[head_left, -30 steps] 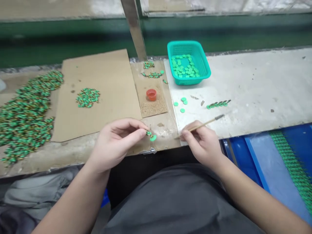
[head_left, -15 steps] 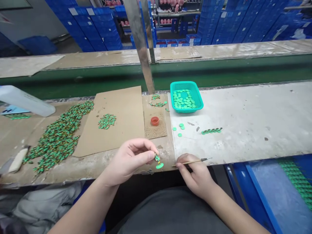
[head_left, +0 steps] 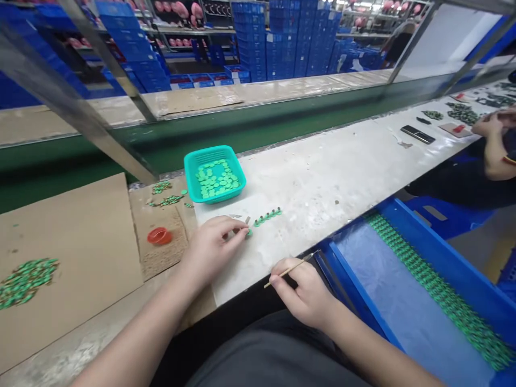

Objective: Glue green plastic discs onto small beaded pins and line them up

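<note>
My left hand (head_left: 212,248) reaches over the white bench top, thumb and fingers pinched on a small green piece (head_left: 249,233). That piece sits at the left end of a short row of green pieces (head_left: 267,216) lying on the bench. My right hand (head_left: 303,290) rests at the bench's near edge, closed on a thin brush (head_left: 287,271) that points up and to the right. A teal basket (head_left: 214,173) of green discs stands just beyond the row.
A small red cap (head_left: 159,235) sits on a brown pad left of my hand. A cardboard sheet (head_left: 68,258) carries a heap of green parts (head_left: 24,280). A blue tray (head_left: 419,301) with lined-up green parts lies at the right. Another person's arm (head_left: 496,145) works far right.
My head has turned right and the view shifted. My left hand moved from the near edge forward and right to the row of green pieces, carrying the small piece. The right hand stayed near the edge.
</note>
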Available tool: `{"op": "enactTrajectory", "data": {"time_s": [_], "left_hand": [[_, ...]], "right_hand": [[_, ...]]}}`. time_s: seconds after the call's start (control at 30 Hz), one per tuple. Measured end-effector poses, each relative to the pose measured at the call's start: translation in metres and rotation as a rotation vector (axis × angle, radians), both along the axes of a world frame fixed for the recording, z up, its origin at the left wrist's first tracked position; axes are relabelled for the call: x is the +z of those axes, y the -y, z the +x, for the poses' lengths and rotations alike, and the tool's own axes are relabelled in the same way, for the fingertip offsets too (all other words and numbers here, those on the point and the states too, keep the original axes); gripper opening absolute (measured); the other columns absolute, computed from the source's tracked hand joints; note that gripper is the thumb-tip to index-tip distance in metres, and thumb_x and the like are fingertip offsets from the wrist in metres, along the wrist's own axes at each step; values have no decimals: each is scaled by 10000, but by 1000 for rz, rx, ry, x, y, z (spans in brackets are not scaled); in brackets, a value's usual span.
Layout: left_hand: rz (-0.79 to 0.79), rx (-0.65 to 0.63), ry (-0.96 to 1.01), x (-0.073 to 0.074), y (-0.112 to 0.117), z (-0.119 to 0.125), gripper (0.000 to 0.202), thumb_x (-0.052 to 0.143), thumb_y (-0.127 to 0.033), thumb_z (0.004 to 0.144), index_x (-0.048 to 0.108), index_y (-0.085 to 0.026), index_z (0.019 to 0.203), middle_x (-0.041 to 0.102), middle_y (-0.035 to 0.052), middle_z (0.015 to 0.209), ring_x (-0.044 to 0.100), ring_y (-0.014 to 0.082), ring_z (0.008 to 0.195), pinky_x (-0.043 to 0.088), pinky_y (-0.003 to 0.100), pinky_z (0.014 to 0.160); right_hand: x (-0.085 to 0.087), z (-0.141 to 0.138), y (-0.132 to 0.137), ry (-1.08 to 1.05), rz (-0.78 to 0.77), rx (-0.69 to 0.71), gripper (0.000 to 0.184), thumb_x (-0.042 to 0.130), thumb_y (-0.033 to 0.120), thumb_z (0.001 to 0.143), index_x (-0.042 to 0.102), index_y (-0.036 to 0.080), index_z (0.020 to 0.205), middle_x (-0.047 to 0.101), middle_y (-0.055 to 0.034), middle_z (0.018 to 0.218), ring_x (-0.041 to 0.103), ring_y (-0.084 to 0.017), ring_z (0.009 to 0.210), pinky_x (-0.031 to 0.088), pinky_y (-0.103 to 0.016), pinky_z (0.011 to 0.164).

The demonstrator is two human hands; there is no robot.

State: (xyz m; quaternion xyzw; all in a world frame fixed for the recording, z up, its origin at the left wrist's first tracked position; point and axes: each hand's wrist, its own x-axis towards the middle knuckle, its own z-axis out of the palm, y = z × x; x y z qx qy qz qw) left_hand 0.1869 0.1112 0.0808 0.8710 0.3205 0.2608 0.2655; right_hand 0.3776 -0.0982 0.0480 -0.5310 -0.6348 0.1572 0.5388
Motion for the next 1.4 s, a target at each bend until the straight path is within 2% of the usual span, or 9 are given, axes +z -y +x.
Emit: {"op": "enactTrajectory", "data": {"time_s": [0.3,0.5,0.6,0.73,0.83,0.93,1.07,1.23,1.4], "left_hand": [[232,-61,-23,-10,-3,79,214,798,-402,1161,995,-349,1096,647,61,1019,645,263,1020,532,427,937],[250,-36,-59,-22,-2,98,198,822,-377,1141,998,-337,1057,664,57,976,651,252,963,528,422,899],[232,1,-78,-16,-3,84,243,783,-440,1163,998,-330,1132,731,53,973,703,243,952,570,404,913],[206,162,-134,12,-30,30,451,563,-491,1240,962,-299,1328,873,79,1098,796,261,987,609,380,885],[162,198,-270,28,-57,-13,326,681,-465,1105,959,-308,1039,875,66,916,781,278,811,560,372,726],[128,149,-390,22,-70,-34,204,774,-426,978,955,-338,952,946,63,1050,841,305,886,581,382,742],[112,114,-465,4,-69,-38,214,824,-465,1037,960,-308,1087,954,74,1195,861,290,992,656,409,864],[98,112,-465,-1,-59,-45,372,837,-594,1178,879,-225,1194,900,82,1217,836,234,1086,719,449,1037],[75,108,-423,-4,-50,-39,346,837,-555,1203,851,-216,1267,873,88,1313,838,256,1230,723,512,1164]], "right_hand": [[5,38,11,-23,25,-185,135,727,222,1216,772,274,1099,905,-28,970,908,-220,872,708,-318,857],[14,47,15,-76,40,-254,168,697,173,1213,773,285,1112,929,-26,1021,931,-210,922,732,-317,892],[22,49,16,-144,15,-266,173,711,173,1207,782,286,1096,933,-18,1003,937,-202,902,746,-309,873],[41,51,17,-406,-7,-311,175,840,174,1153,739,314,1125,862,67,856,862,-148,704,695,-232,675],[60,54,16,-531,27,-284,395,865,68,1080,797,353,1344,785,125,744,805,-133,602,676,-206,592],[75,55,12,-534,75,-186,311,775,89,1144,957,308,1270,928,12,866,945,-195,773,819,-291,750],[90,48,3,-610,121,-50,242,799,209,1198,1010,302,1269,1024,-76,1168,1027,-307,1084,896,-438,964],[100,33,-10,-538,183,-163,25,1004,328,1140,1011,326,1117,988,-8,956,988,-217,877,859,-328,847],[100,21,-23,-369,213,-199,200,907,499,1221,1023,338,1195,864,10,791,820,-163,701,713,-327,709]]}}
